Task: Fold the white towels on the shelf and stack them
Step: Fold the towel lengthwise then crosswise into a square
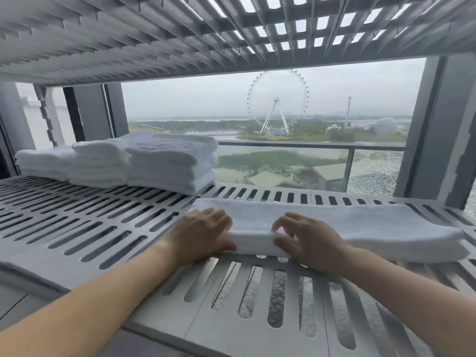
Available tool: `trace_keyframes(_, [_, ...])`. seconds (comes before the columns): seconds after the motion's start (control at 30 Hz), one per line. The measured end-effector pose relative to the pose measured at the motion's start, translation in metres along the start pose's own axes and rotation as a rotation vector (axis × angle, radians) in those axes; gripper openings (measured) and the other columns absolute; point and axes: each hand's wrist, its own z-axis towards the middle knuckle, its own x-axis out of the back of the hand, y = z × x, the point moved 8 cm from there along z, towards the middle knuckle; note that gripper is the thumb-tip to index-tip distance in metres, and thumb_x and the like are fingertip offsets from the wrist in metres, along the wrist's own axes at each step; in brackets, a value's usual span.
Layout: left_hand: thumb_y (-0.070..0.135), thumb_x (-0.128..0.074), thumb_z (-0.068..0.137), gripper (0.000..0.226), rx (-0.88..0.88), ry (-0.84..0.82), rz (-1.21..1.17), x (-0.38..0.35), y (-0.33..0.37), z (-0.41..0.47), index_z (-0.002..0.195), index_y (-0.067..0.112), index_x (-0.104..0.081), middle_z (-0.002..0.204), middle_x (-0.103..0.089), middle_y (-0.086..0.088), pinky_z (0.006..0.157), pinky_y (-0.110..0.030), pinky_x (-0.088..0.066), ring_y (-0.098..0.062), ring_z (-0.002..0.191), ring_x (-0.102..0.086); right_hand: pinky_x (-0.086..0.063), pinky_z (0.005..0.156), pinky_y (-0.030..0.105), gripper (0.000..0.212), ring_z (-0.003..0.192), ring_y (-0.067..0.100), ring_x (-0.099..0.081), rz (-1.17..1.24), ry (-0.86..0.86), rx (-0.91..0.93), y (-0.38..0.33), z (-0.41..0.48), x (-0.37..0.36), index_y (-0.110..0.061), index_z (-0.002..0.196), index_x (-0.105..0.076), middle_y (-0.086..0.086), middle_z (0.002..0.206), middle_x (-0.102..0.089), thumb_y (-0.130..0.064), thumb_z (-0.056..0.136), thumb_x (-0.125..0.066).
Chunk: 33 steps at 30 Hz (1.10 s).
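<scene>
A white towel (360,228), folded into a long strip, lies across the slotted grey shelf (90,228) from the middle to the right. My left hand (201,233) grips its left end, fingers lying on top and thumb under the front edge. My right hand (309,240) sits just to the right, fingers curled over the top and thumb against the front edge of the same towel. Stacks of folded white towels (144,163) stand at the back left of the shelf.
Another slotted shelf (180,34) hangs close overhead. A grey upright post (443,130) stands at the back right. Behind the shelf a window shows a balcony rail and a distant Ferris wheel. Bare slotted shelf surface lies at the left and front.
</scene>
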Motion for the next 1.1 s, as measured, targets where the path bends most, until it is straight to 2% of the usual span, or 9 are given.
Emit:
trace_keyframes(0.1, [0.058,-0.058,0.077,0.048,0.176,-0.118,-0.020,-0.018,-0.027,0.000,0.091,0.013,-0.051,0.090,-0.058,-0.003,0.066,-0.034,-0.045,-0.021,0.081,-0.056,-0.040,0.060,0.028,0.022,0.076,0.017,-0.059,-0.018,0.012,-0.066,-0.006,0.019,-0.013,-0.025,0.106,-0.053,-0.010,0.100,-0.058,-0.040,0.093,-0.046])
trace_keyframes(0.2, [0.062,-0.046,0.082,0.049,0.281,-0.210,-0.030,-0.036,-0.043,0.001,0.098,0.016,-0.045,0.101,-0.056,-0.001,0.076,-0.032,-0.040,-0.021,0.094,-0.051,-0.042,0.055,0.030,0.019,0.072,0.027,-0.065,-0.128,0.109,0.010,-0.019,0.022,-0.012,-0.015,0.102,-0.057,-0.001,0.101,-0.063,-0.032,0.092,-0.053])
trace_keyframes(0.27, [0.060,-0.047,0.082,0.048,0.245,-0.196,-0.058,-0.038,-0.045,0.002,0.097,0.015,-0.048,0.098,-0.057,-0.003,0.074,-0.035,-0.042,-0.023,0.092,-0.052,-0.045,0.046,0.029,0.015,0.058,0.026,-0.065,-0.182,0.152,0.098,-0.032,0.018,-0.006,-0.012,0.092,-0.061,0.001,0.088,-0.067,-0.026,0.086,-0.063])
trace_keyframes(0.33, [0.057,-0.053,0.081,0.045,0.145,-0.133,-0.107,-0.031,-0.041,0.003,0.090,0.012,-0.053,0.087,-0.057,-0.005,0.063,-0.034,-0.043,-0.025,0.083,-0.055,-0.045,0.045,0.027,0.016,0.058,0.021,-0.064,-0.197,0.156,0.126,-0.035,0.013,-0.001,-0.014,0.088,-0.062,-0.001,0.083,-0.067,-0.028,0.081,-0.069])
trace_keyframes(0.47, [0.054,-0.048,0.079,0.044,-0.103,-0.008,-0.026,-0.012,-0.032,0.001,0.068,0.012,-0.057,0.065,-0.056,-0.003,0.042,-0.027,-0.046,-0.022,0.057,-0.057,-0.040,0.076,0.027,0.034,0.093,0.012,-0.051,-0.192,0.040,-0.028,0.000,0.000,0.002,-0.022,0.099,-0.055,-0.005,0.102,-0.053,-0.053,0.085,-0.053])
trace_keyframes(0.63, [0.064,-0.044,0.081,0.044,-0.090,-0.054,-0.216,-0.015,-0.007,0.029,0.084,0.020,-0.050,0.086,-0.055,0.002,0.064,-0.030,-0.043,-0.015,0.072,-0.050,-0.027,0.063,0.024,0.030,0.077,0.012,-0.037,-0.199,-0.044,-0.120,0.019,-0.009,-0.005,-0.023,0.083,-0.032,-0.008,0.086,-0.039,-0.050,0.090,-0.044])
trace_keyframes(0.77, [0.064,-0.046,0.080,0.050,-0.159,-0.139,-0.291,-0.028,0.050,0.071,0.111,0.024,-0.044,0.111,-0.056,0.005,0.072,-0.026,-0.042,-0.013,0.094,-0.055,-0.025,0.056,0.016,0.032,0.077,0.006,-0.037,-0.118,-0.028,-0.144,0.027,-0.015,0.004,-0.026,0.084,-0.035,-0.013,0.087,-0.039,-0.053,0.085,-0.051])
trace_keyframes(0.9, [0.060,-0.049,0.083,0.045,-0.149,-0.166,-0.313,-0.041,0.053,0.079,0.102,0.019,-0.048,0.099,-0.061,0.001,0.064,-0.028,-0.043,-0.018,0.083,-0.058,-0.033,0.067,0.022,0.033,0.077,0.006,-0.038,-0.166,-0.043,-0.180,0.057,-0.046,0.022,-0.024,0.085,-0.039,-0.010,0.089,-0.043,-0.056,0.086,-0.045])
trace_keyframes(1.1, [0.053,-0.052,0.086,0.041,-0.117,-0.200,-0.259,-0.052,0.055,0.091,0.095,0.013,-0.051,0.089,-0.054,-0.001,0.060,-0.025,-0.037,-0.017,0.076,-0.052,-0.032,0.058,0.023,0.032,0.064,0.006,-0.033,-0.221,-0.016,-0.137,0.063,-0.054,0.031,-0.022,0.076,-0.035,-0.010,0.079,-0.038,-0.048,0.090,-0.047])
